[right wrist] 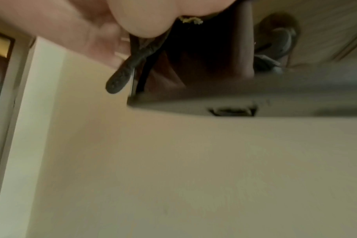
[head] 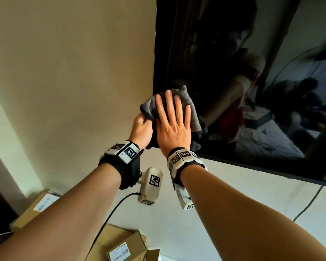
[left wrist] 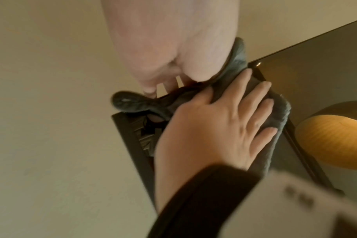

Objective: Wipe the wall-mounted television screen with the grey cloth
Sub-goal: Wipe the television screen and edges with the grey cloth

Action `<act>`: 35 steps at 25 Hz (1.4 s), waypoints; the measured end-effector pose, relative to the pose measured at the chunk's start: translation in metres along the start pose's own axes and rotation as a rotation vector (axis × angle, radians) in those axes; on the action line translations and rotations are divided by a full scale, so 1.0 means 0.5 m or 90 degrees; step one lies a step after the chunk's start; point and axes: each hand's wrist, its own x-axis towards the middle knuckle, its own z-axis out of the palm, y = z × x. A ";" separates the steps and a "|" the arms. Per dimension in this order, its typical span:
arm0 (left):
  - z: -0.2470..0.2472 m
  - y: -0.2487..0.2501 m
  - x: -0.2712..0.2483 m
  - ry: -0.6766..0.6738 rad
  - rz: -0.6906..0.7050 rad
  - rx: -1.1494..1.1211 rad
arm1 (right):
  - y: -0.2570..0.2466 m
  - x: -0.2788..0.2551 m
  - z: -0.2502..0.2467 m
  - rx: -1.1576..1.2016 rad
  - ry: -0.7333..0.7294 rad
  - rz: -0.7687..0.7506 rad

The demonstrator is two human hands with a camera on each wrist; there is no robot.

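Note:
The wall-mounted television [head: 243, 53] has a dark, reflective screen and fills the upper right of the head view. A grey cloth [head: 185, 97] lies against its lower left corner. My right hand [head: 172, 119] presses flat on the cloth with straight, spread fingers. My left hand [head: 140, 127] grips the cloth's left edge, just off the screen's side. In the left wrist view the right hand [left wrist: 224, 125] covers the cloth [left wrist: 281, 116] on the television [left wrist: 326, 72]. The right wrist view is blurred; a dark fold of cloth [right wrist: 118, 80] hangs beside the television's bottom edge [right wrist: 255, 98].
A bare beige wall [head: 73, 72] runs left of the television. Cardboard boxes [head: 124, 243] lie below, another box [head: 36, 206] at lower left. A black cable [head: 109, 215] trails from my left wrist camera. Another cable [head: 312, 200] hangs under the television at right.

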 end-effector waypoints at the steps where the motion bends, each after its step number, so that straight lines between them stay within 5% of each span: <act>1: 0.000 -0.012 -0.010 0.008 -0.012 0.004 | 0.002 -0.030 0.005 -0.014 -0.022 -0.019; 6: 0.006 -0.077 -0.049 0.035 -0.020 -0.017 | -0.006 -0.027 0.009 0.001 -0.029 -0.038; 13: 0.053 -0.112 -0.094 0.131 -0.154 -0.131 | 0.050 -0.110 0.019 -0.059 -0.120 -0.182; 19: 0.139 -0.100 -0.120 0.217 -0.109 -0.292 | 0.234 -0.155 -0.076 -0.133 -0.082 -0.211; 26: 0.262 -0.088 -0.191 0.228 -0.155 -0.409 | 0.209 -0.095 -0.069 -0.113 -0.142 -0.336; 35: 0.370 -0.097 -0.205 0.206 -0.244 -0.452 | 0.407 -0.132 -0.178 -0.168 -0.161 -0.367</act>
